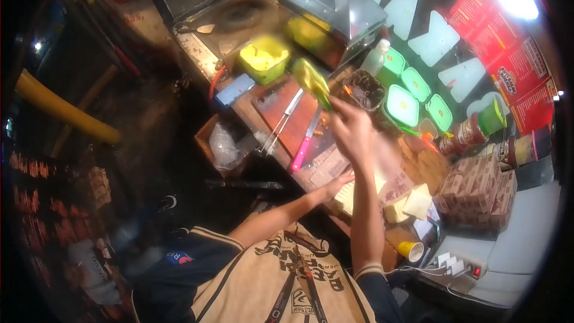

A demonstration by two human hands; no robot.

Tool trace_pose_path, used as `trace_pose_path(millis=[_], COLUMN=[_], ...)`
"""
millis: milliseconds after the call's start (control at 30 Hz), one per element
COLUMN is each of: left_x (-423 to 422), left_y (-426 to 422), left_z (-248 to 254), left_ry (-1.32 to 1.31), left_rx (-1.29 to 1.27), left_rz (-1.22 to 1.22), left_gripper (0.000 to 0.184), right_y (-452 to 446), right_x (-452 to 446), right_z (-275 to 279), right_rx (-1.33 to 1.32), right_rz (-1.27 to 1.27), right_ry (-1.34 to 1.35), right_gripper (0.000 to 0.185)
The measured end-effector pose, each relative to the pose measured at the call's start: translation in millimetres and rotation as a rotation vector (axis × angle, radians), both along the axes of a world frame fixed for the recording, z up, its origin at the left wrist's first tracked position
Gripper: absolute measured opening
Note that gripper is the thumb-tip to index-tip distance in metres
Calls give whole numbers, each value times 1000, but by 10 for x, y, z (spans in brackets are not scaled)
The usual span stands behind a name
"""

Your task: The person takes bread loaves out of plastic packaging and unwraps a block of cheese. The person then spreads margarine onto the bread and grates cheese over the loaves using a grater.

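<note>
Raised over the work surface, my right hand (354,128) is closed round the handle of a green spatula (321,93). Yellow spread (308,76) coats its blade. Lower down, my left hand (338,185) rests with outstretched fingers against a pale ridged slab of bread (347,199). Printed paper (396,182) lies beside the bread. A pink-handled knife (303,149) and metal tongs (286,116) lie on a reddish-brown board (272,107), left of my right hand. Behind the board stands a green tub (263,63) of yellow spread.
A metal-and-glass case (335,9) stands at the back. Green-lidded containers (402,106), a clear bottle (375,57) and a dark-filled tub (363,90) line the far side. At right are stacked printed boxes (475,188), a yellow cup (411,251) and a power strip (460,268).
</note>
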State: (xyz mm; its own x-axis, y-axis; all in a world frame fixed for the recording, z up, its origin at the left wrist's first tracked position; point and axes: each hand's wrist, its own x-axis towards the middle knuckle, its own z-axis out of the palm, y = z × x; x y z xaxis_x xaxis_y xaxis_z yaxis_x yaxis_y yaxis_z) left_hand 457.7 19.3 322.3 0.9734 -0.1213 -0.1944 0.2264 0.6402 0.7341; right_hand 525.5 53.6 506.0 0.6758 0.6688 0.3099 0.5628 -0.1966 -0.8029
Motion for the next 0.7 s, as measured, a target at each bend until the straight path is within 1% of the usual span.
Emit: trace_pose_path(millis=[33, 67, 100, 133, 167, 267, 300, 333, 367, 400, 433, 467, 500, 533, 600, 667, 700], left_x=[-12, -25, -45, -57, -67, -89, -101, -124, -115, -103, -25, 44, -20, -71, -14, 8, 17], left_y=[1, -4, -7, -17, -12, 0, 10, 29, 36, 46, -8, -116, -117, -11, -39, -49, -72], left_z=[22, 43, 62, 70, 86, 149, 167, 208, 173, 137, -265, -638, -385, -107, -185, -141, -99], left_ry=[-6, -13, -18, -21, -25, -50, -47, -42, 31, 106, 117, 130, 99, 76, 62, 67, 68], left_rx=[13, 31, 41, 51, 65, 96, 99, 104, 73, 41, 29, 18, -99, -221, -220, -185, -125], left_rz=[3, 4, 7, 12, 17, 42, 51, 61, 34, 9, 46, 68, 33, -11, -30, -10, -8], left_gripper=[62, 62, 62, 62, 62, 63, 63, 63, 62, 62, 60, 59, 58, 56, 54, 52, 55], right_y=[336, 645, 883, 1149, 1314, 1223, 1006, 748, 516, 203, -142, -493, -872, -1247, -1925, -2524, -2705], right_x=[172, 253, 272, 380, 392, 398, 305, 203, 276, 239, 270, 236, 224, 193, 21, -133, -260], right_z=[14, 198, 497, 482, 546, 696, 848, 947, 799, 772, 674, 612, 509, 393, 257, -149, -314], right_rx=[-28, -38, -165, -154, -85, 0, 22, -6, -5, 56, 23, 1, 76, 121, 148, 169, 174], right_rz=[39, 87, 161, 164, 140, 165, 219, 219, 244, 282, 275, 199, 166, 100, -165, -365, -468], right_ry=[-29, 30, 195, 25, 101, 90, 139, 293, 173, 249, 271, 318, 410, 430, 575, 608, 667], right_gripper=[33, 36, 35, 34, 39, 44, 43, 43, 43, 42, 40, 37, 33, 29, 25, 23, 25])
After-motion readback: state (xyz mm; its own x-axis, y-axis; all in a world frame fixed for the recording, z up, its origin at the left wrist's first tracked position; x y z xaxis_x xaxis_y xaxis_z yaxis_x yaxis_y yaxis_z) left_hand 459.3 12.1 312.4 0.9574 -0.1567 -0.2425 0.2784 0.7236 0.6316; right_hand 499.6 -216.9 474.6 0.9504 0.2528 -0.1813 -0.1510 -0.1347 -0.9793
